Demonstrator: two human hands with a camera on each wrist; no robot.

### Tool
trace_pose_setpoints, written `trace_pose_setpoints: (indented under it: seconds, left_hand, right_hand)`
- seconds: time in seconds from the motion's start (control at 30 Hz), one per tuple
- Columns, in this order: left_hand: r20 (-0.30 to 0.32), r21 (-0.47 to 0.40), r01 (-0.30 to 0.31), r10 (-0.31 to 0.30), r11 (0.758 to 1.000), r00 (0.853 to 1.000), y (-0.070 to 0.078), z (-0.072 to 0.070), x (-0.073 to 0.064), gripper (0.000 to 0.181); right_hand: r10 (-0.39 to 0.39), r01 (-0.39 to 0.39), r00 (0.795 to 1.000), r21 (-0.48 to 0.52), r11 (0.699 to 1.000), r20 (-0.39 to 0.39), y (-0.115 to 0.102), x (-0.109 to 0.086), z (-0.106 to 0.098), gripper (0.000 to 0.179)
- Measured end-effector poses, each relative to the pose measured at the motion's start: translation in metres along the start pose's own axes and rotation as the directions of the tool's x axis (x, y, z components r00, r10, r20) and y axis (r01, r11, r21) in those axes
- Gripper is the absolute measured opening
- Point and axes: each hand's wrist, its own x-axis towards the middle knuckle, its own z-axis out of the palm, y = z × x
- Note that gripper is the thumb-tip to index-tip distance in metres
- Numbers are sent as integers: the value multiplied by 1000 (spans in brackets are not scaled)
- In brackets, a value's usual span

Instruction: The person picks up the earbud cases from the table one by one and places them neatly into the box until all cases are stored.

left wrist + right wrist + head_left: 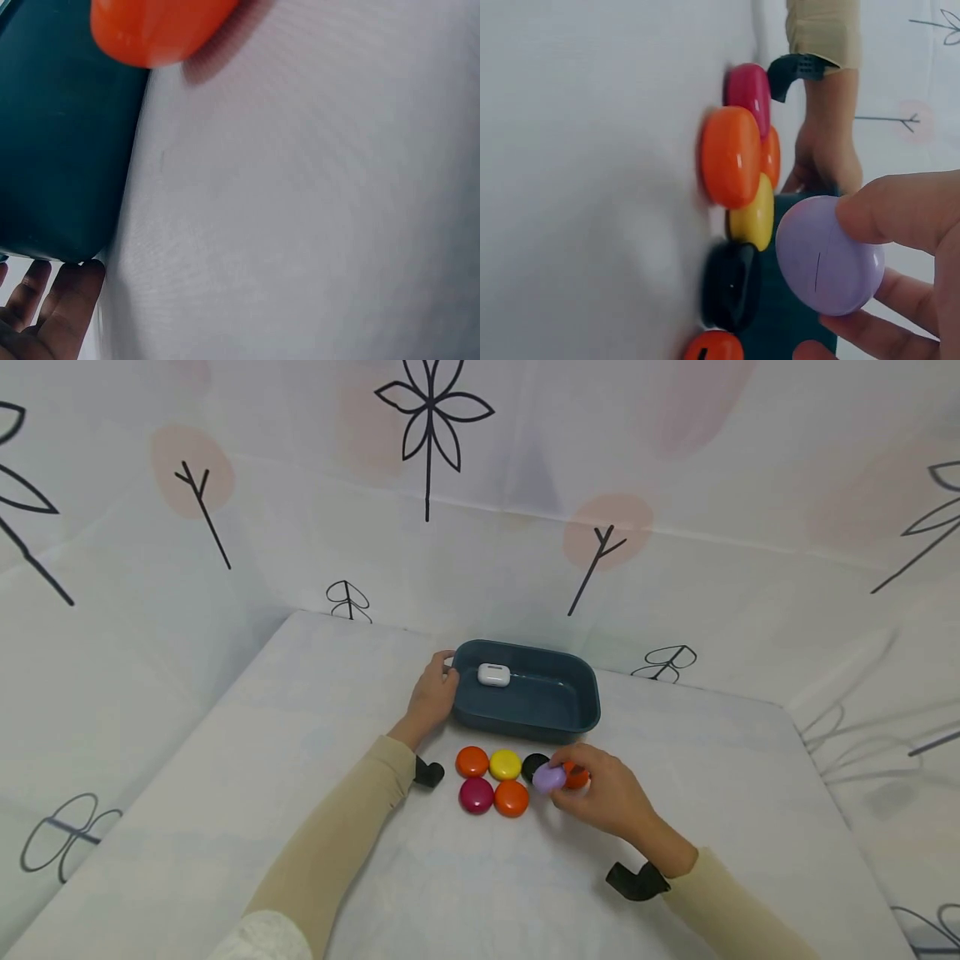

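Note:
A smooth, rounded purple disc (829,259) with a thin dark line on its face is pinched between the thumb and fingers of my right hand (606,789). It is raised off the table, just in front of a black disc (535,766) and an orange disc (576,776) that the hand partly covers. My left hand (433,693) rests at the left end of a dark teal tray (525,723), its fingertips touching the outside of the end wall in the left wrist view. Inside the tray, at its left, lies a white earbud case (493,675).
Left of the black disc lie a yellow disc (506,765), an orange disc (472,762), a magenta disc (476,795) and another orange disc (512,798), grouped near the tray's front. A white patterned cloth (480,560) hangs behind the white table (450,893).

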Motion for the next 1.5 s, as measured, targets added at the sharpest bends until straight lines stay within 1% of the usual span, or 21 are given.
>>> trace_pose_setpoints:
  seconds: [0.2,0.33,0.43,0.67,0.93,1.13,1.23,1.5]
  left_hand:
    - [0,4,3,-3,1000,1000,2,0,-1,44]
    - [-1,11,8,-8,1000,1000,1,0,0,44]
    - [1,14,10,-10,1000,1000,1,0,0,45]
    - [5,9,15,-15,1000,1000,1,0,0,44]
    - [11,5,20,-20,1000,1000,2,0,0,44]
    - [2,-1,15,-15,1000,1000,3,-1,0,43]
    - [-1,-1,12,-12,1000,1000,3,-1,1,43]
    - [8,5,17,-17,1000,1000,1,0,1,44]
  right_hand:
    - [20,-20,999,5,1000,30,1,-7,3,32]
    - [11,-11,999,-6,1000,52,3,-9,5,31]
    - [0,2,998,-33,999,59,5,-9,8,31]
    - [-17,22,998,-80,997,57,5,-11,13,32]
    - [17,-12,999,-108,994,52,3,-14,20,36]
    - [-15,17,1000,-147,989,15,0,-14,22,37]
    - [-27,28,1000,-165,986,11,1,-14,23,36]
    - [4,7,998,-194,981,59,5,-16,29,40]
